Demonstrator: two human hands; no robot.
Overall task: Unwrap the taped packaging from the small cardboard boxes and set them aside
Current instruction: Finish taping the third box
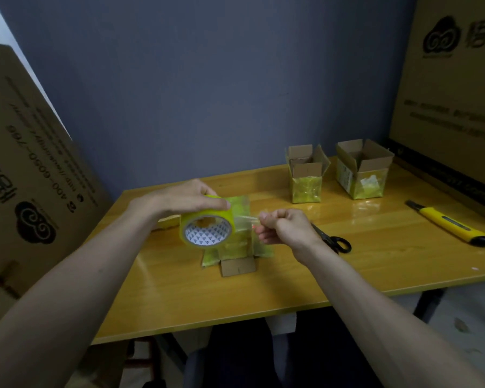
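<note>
Okay, your left hand (pixel 185 198) grips the yellow-tinted clear tape roll (pixel 207 228); right hand (pixel 284 226) pinches its free tape strip (pixel 245 219) over the near tape-wrapped small cardboard box (pixel 235 247).

Both forearms extend forward over the worktop (pixel 235 298). Left hand (pixel 185 198) grips a tape roll (pixel 207 228) from above. Right hand (pixel 284 228), just beside the roll, pinches its free end, fingers curled.

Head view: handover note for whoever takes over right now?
Left hand grips the tape roll from above. Right hand pinches the pulled tape end.
A taped box stands just behind the roll, one flap out at the front.
Two boxes stand open at the back right, still tape-wrapped on the sides.
Scissors and knife lie right.
Left: unwrap the near box, set it aside.
</note>
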